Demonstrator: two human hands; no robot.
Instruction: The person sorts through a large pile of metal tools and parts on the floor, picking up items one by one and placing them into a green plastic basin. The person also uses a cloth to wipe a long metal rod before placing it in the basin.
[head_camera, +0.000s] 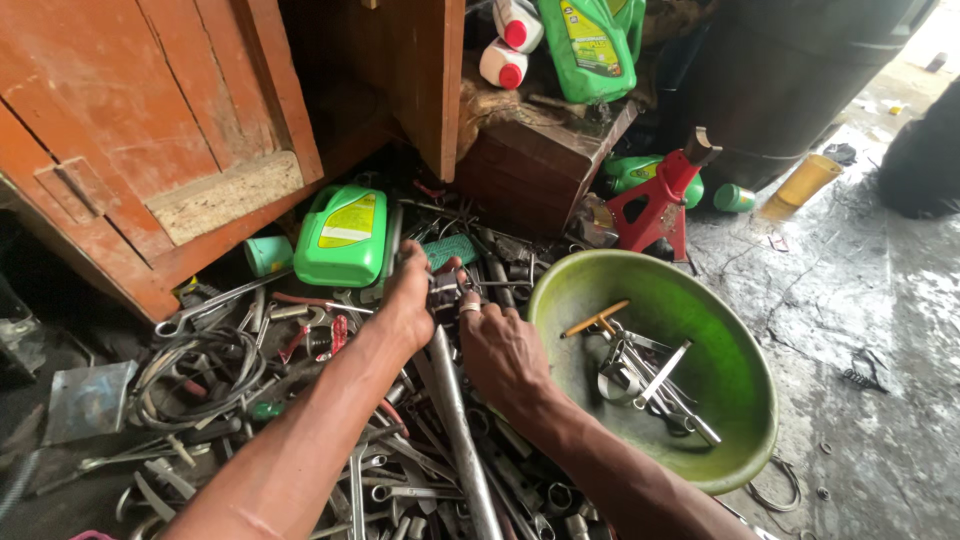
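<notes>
Reaching into a heap of spanners and loose metal tools (400, 470) on the floor, both hands work close together just left of a green plastic basin (740, 440). The left hand (408, 300) is curled shut around a small metal piece (443, 285) at the top of the heap, its thumb pressed toward the teal-handled tool (452, 248) beside it. The right hand (503, 352) lies palm down on the pile with fingers bent into the tools; whether it grips anything I cannot tell, since the fingertips are buried. A long steel bar (458, 430) runs between the two wrists, touching the left hand's heel.

The basin already holds a few spanners and a wooden-handled tool (594, 319). A green oil jug (345, 237) stands just behind the left hand, a red jack stand (655, 205) sits beyond the basin, and a coil of cable (195, 375) lies to the left under the wooden cabinet (150, 150).

The likely trouble here is the tangle: pulling one piece free could drag neighbouring spanners along, shift the long bar onto the fingers, or nip skin between edges. Oily metal may also slip from a bare grip.
</notes>
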